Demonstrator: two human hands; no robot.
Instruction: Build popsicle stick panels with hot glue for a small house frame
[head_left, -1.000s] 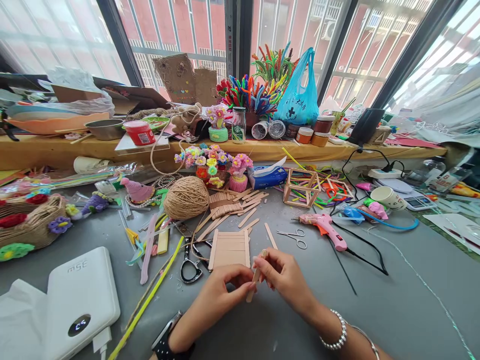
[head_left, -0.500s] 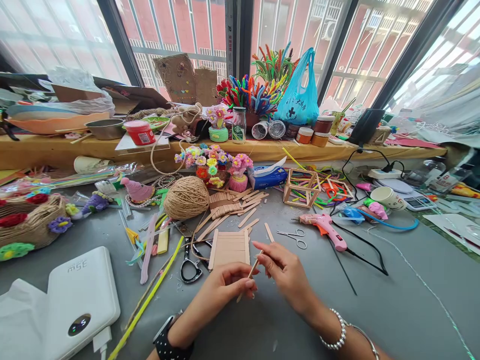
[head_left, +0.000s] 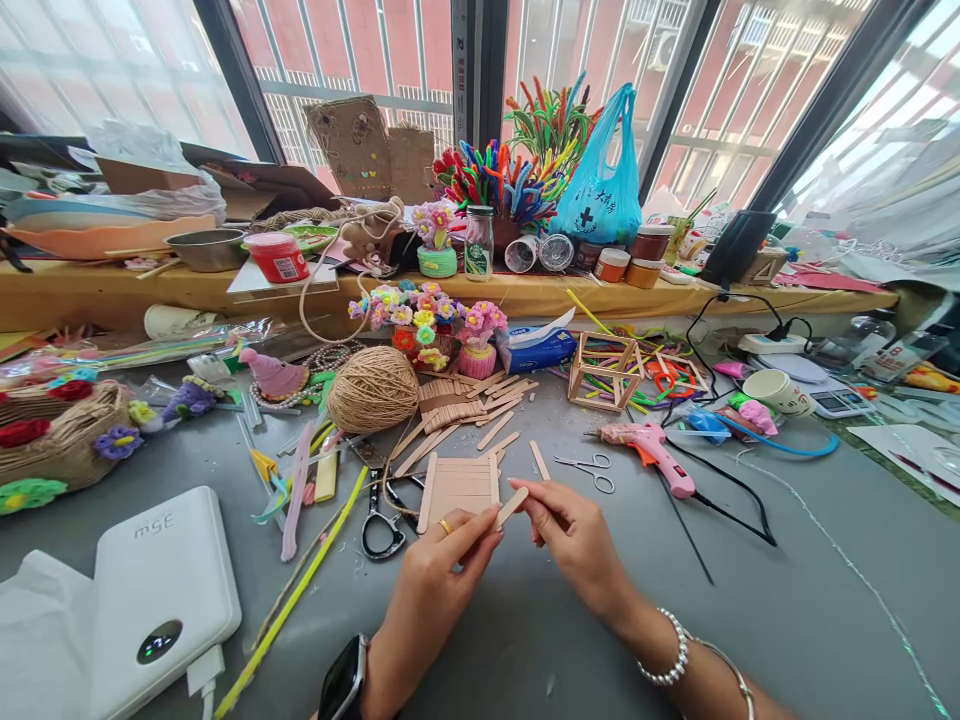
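Over grey table [head_left: 787, 620], both hands, left [head_left: 442, 575] and right [head_left: 574, 530], pinch one craft stick [head_left: 512, 506].

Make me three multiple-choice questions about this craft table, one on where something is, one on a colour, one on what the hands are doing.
1. Where is the ball of twine relative to the stick panel?
A. behind it, to its left
B. right of the glue gun
C. on the windowsill

2. What colour is the glue gun?
A. green
B. pink
C. black

3. What do the hands hold?
A. scissors
B. nothing
C. a wooden stick

Answers: 1 A, the twine sits farther back and left. 2 B, its body is pink. 3 C, the left hand and right hand pinch the stick's ends.
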